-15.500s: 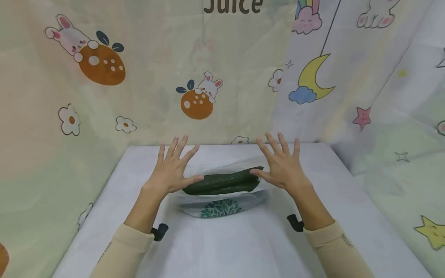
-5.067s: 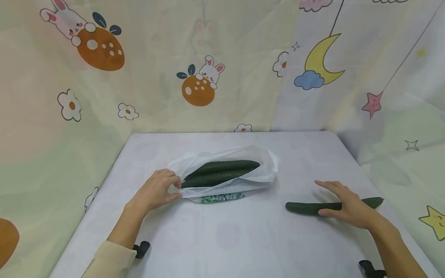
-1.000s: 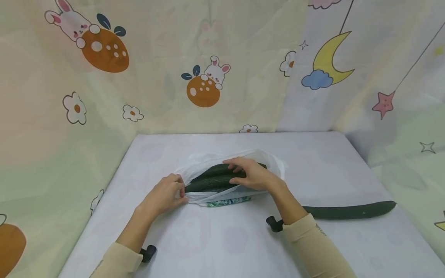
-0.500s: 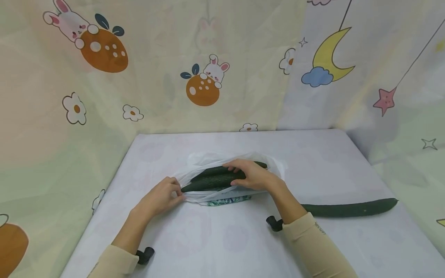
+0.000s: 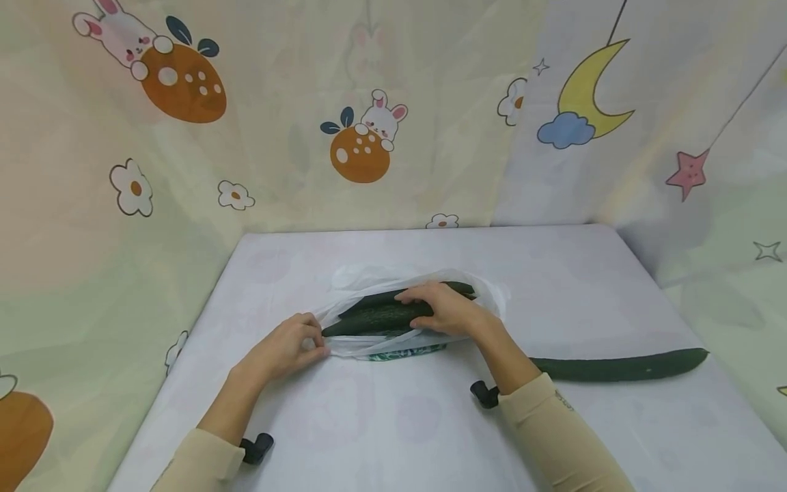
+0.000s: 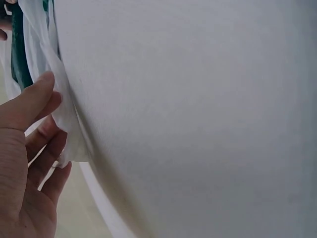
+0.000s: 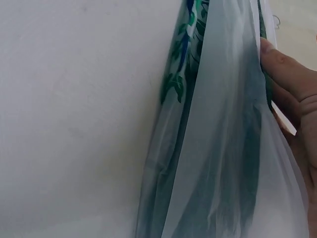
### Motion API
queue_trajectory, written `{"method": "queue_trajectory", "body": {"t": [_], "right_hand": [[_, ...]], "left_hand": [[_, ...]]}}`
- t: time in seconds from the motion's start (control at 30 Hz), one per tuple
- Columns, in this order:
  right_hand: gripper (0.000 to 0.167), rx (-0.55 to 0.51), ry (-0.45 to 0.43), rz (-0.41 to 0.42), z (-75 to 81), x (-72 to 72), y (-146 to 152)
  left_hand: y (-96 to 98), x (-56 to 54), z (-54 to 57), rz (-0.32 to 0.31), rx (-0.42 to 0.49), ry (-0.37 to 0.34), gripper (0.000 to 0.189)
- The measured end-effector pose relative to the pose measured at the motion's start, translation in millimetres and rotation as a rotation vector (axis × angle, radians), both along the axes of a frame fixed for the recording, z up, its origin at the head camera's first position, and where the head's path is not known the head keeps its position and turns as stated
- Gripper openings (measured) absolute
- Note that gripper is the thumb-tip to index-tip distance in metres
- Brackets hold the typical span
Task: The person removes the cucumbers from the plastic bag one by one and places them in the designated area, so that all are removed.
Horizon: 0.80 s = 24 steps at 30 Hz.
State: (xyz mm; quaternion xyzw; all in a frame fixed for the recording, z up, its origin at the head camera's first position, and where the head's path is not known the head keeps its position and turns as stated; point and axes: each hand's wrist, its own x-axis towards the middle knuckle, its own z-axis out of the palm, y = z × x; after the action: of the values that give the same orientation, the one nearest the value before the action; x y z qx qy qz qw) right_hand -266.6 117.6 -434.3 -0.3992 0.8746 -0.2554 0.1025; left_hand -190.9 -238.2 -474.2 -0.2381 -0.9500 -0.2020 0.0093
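Observation:
A white plastic bag [image 5: 352, 346] with a green leaf print lies mid-table, its opening upward. Dark green cucumbers show inside, the front cucumber [image 5: 369, 322] long and ridged. My left hand [image 5: 287, 350] pinches the bag's left edge; the left wrist view shows the plastic [image 6: 62, 101] between thumb and fingers. From the bag's right side, my right hand [image 5: 449, 311] reaches over the rim and grips the front cucumber, thumb on the near side, fingers on the far side. The right wrist view shows that thumb inside the bag, with the fingers partly hidden.
Another cucumber [image 5: 624, 367] lies on the white table [image 5: 381, 437] at the right, its left end hidden behind my right forearm. A cartoon-printed cloth [image 5: 277, 137] hangs behind the table and at both sides.
Earlier my right hand put a cucumber on the table's right side, then returned to the bag. Over the last second its fingers tightened on the front cucumber, which shifted slightly left.

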Motion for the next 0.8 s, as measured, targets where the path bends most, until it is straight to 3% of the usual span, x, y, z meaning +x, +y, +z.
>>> {"method": "queue_trajectory", "body": {"t": [0.17, 0.33, 0.6, 0.8], "right_hand": [[0.054, 0.055, 0.015, -0.029, 0.1, 1.8, -4], [0.052, 0.061, 0.073, -0.003, -4.6, -0.9, -7], [0.044, 0.035, 0.103, 0.015, 1.4, 0.6, -2], [0.044, -0.061, 0.066, 0.007, 10.4, 0.3, 7]], "left_hand": [[-0.2, -2.4, -0.6, -0.011, 0.010, 0.006, 0.014], [-1.7, -4.6, -3.9, -0.013, 0.013, 0.009, 0.013], [-0.9, -4.1, -3.5, -0.022, -0.061, 0.233, 0.016], [2.9, -5.7, 2.0, -0.058, -0.093, 0.309, 0.016]]}}
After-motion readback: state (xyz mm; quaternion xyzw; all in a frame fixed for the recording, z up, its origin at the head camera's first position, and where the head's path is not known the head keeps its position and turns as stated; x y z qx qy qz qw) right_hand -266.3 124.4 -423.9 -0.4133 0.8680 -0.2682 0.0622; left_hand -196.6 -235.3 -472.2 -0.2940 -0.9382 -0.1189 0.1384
